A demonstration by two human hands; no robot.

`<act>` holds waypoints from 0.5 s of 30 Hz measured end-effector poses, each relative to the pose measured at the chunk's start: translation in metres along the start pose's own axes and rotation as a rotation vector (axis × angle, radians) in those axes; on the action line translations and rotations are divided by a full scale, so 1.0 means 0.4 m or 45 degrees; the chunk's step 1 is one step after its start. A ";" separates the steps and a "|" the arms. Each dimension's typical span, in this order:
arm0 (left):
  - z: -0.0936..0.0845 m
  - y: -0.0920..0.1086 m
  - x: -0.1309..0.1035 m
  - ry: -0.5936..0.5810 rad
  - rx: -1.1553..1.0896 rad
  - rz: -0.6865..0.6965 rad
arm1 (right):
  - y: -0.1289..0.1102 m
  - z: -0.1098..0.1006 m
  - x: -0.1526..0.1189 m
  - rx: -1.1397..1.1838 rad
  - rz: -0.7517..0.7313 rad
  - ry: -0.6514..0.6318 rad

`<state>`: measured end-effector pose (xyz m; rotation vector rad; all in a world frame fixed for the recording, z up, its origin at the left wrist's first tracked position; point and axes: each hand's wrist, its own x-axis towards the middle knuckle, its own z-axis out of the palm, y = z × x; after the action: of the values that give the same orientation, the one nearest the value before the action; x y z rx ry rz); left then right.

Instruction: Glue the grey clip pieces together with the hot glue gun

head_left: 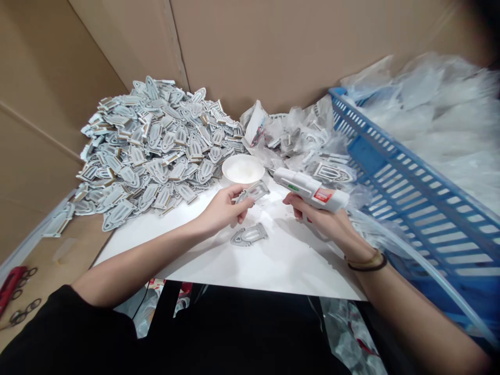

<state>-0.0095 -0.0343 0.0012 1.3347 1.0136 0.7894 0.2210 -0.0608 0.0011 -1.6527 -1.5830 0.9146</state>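
Between the thumb and fingers of my left hand (228, 209) is a grey plastic part (255, 192) with an arched outline, held just above the white table (242, 271). My right hand (318, 216) is wrapped round a white glue gun (299, 183) with a red and white label. Its nozzle points left, toward the white bowl (242, 169). A clear stick runs from the back of the gun down to the right. Another grey part (249, 235) lies flat on the table below my left hand.
A large heap of grey parts (156, 146) covers the back left. Clear plastic bags (299, 135) with parts lie behind the gun. At the right, a blue crate (422, 192) holds more bags. Cardboard walls (253, 52) stand behind; red-handled scissors lie far left.
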 end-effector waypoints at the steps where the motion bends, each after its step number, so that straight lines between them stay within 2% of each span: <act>1: -0.002 0.001 0.002 0.038 0.023 0.013 | 0.002 0.000 0.000 -0.006 -0.002 -0.002; 10: -0.013 -0.016 0.030 0.307 -0.129 0.033 | 0.004 0.004 -0.004 0.061 -0.030 -0.054; 15: -0.005 -0.009 0.028 0.303 -0.317 -0.012 | -0.004 0.001 -0.007 0.065 -0.045 -0.082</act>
<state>-0.0075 -0.0238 -0.0037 1.0390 1.0669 1.0498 0.2195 -0.0634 0.0024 -1.5697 -1.6129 0.9911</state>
